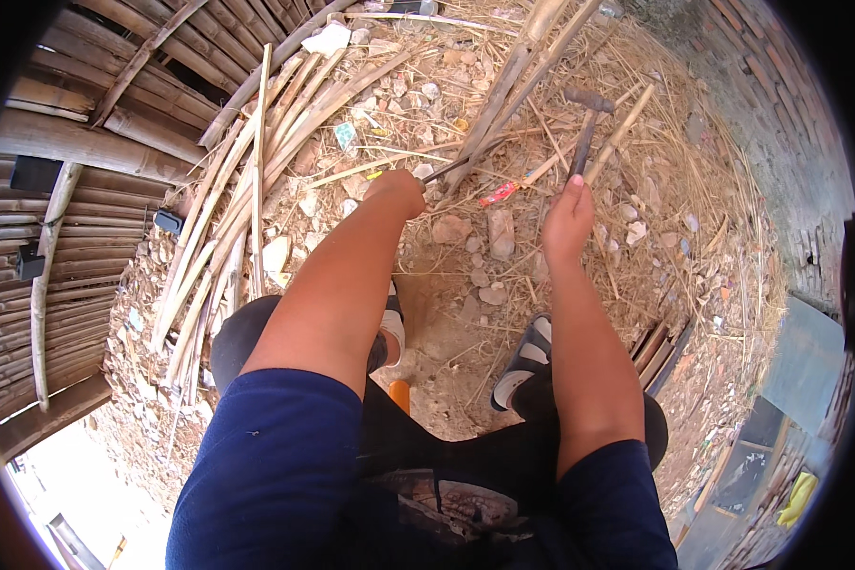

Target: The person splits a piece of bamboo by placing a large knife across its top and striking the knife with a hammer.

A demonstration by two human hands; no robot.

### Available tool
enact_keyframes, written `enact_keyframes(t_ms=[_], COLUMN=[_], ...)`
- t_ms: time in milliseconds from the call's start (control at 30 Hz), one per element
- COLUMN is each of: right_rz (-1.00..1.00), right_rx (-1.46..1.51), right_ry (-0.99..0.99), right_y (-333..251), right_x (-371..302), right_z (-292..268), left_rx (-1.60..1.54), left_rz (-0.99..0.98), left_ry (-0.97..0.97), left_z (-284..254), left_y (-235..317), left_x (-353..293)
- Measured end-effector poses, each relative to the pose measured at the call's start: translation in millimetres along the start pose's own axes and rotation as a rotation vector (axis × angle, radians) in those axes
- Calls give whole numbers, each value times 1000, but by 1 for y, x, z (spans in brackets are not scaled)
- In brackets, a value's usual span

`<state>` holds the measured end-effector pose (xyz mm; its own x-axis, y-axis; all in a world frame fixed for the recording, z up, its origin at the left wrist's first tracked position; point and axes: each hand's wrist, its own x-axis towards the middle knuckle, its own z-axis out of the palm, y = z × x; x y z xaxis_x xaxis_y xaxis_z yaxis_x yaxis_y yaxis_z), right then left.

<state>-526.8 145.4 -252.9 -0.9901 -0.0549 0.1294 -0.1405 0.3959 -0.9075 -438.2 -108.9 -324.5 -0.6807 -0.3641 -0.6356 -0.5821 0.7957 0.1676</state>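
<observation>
My right hand (568,220) is closed around the dark handle of a hammer (585,142), whose head points away from me. My left hand (396,193) is a fist around a narrow, dark metal blade (444,170); its exact kind is hard to make out. The blade reaches right, to the near end of a bamboo pole (499,119) that slants away to the far right. Whether it cuts into the pole or only touches it does not show. A thin bamboo stick (620,133) lies just beside the hammer.
Long split bamboo strips (280,138) lie heaped at the left. Stones (501,234), straw and a red wrapper (500,194) litter the dirt ground between my feet and beyond. A bamboo wall (62,247) stands left, a brick wall (769,104) right. An orange object (400,395) is near my legs.
</observation>
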Motion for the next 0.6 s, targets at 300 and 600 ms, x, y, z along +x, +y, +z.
enact_keyframes(t_ms=[300, 600], right_rz=[13, 46], right_rx=[-504, -305], right_ry=[-215, -73], right_y=[43, 7], right_x=[-23, -3], right_z=[16, 20], left_rx=[81, -14], left_rz=[88, -7], left_ry=[40, 32], left_z=[2, 0], left_y=[13, -6], left_x=[3, -2])
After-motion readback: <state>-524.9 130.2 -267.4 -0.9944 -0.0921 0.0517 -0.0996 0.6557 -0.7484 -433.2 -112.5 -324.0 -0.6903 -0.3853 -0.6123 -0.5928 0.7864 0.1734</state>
